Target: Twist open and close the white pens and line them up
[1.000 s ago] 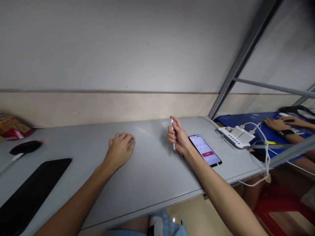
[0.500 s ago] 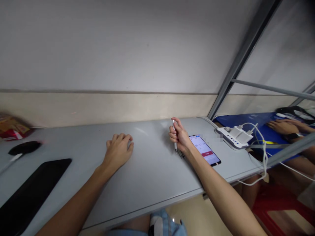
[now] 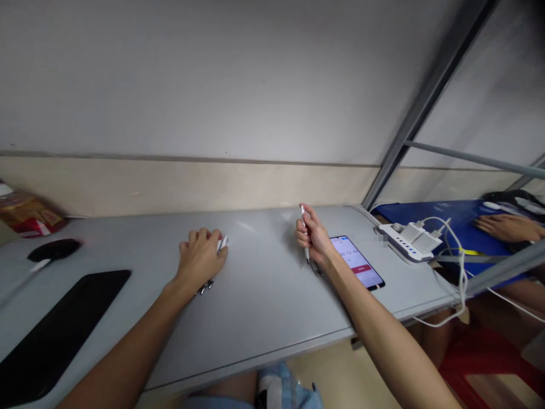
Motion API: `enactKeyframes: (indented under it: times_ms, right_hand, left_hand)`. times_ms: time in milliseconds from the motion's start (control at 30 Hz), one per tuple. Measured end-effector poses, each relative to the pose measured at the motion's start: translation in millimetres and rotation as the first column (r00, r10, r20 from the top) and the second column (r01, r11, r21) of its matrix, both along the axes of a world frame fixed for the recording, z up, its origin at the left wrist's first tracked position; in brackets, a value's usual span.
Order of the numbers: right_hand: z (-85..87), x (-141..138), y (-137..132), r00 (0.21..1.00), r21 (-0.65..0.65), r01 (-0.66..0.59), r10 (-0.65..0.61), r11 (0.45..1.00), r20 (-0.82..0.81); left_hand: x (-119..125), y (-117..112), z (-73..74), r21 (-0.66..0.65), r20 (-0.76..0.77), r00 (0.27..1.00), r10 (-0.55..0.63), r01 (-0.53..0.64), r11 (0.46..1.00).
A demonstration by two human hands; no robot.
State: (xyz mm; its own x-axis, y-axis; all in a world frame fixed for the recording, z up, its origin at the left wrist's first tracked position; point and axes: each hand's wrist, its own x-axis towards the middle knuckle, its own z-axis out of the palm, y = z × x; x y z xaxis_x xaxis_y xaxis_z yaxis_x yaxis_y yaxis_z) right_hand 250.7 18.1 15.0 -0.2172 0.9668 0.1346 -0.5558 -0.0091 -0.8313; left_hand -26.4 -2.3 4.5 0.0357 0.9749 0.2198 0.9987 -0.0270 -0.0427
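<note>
My right hand (image 3: 313,236) is closed round a white pen (image 3: 302,211), held nearly upright with its tip down and the thumb at its top end. Small dark pen ends (image 3: 317,269) show on the desk just below that fist. To the left, my left hand (image 3: 200,254) rests palm down on the desk, its fingers curled over several silver-white pens (image 3: 223,243). Pen tips (image 3: 207,286) stick out under the wrist. The middle of those pens is hidden by the palm.
A phone (image 3: 361,267) with a running timer lies beside my right forearm. Behind it are a white power strip (image 3: 404,241) and cables. A black mat (image 3: 63,335), a black disc (image 3: 54,250) and a bottle (image 3: 29,216) sit left. Another person's hand (image 3: 506,227) rests on the blue desk.
My left hand has moved slightly left, and pens now show beneath it on both sides. My right hand keeps the pen in nearly the same pose. The view has shifted a little.
</note>
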Motion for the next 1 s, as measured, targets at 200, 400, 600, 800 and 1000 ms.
enactKeyframes:
  times_ms: [200, 400, 600, 800, 1000]
  right_hand:
    - [0.3, 0.0, 0.1, 1.000, 0.014, 0.001, -0.001, 1.000, 0.000]
    - [-2.1, 0.1, 2.5, 1.000, 0.020, 0.012, -0.013, 1.000, 0.021]
    - [-0.3, -0.8, 0.3, 0.998, 0.003, 0.048, -0.048, 0.999, 0.046]
    - [-0.6, 0.9, 3.4, 0.997, 0.019, 0.071, -0.072, 0.997, 0.018]
    - [-1.4, 2.1, 5.5, 0.996, 0.002, 0.053, -0.053, 0.999, 0.077]
  left_hand:
    - [0.8, -0.8, -2.0, 0.013, 0.002, 1.000, -0.030, 0.030, 0.999]
    - [-0.1, -1.5, -2.3, 0.040, -0.010, 0.999, -0.044, 0.044, 0.998]
    - [-0.5, -0.8, 0.6, 0.020, -0.018, 0.999, -0.030, 0.030, 0.999]
    - [-1.1, -0.8, 2.1, 0.031, -0.019, 1.000, -0.010, 0.011, 0.999]
    - [-2.8, -0.2, 1.9, 0.014, -0.029, 1.000, -0.006, 0.006, 1.000]
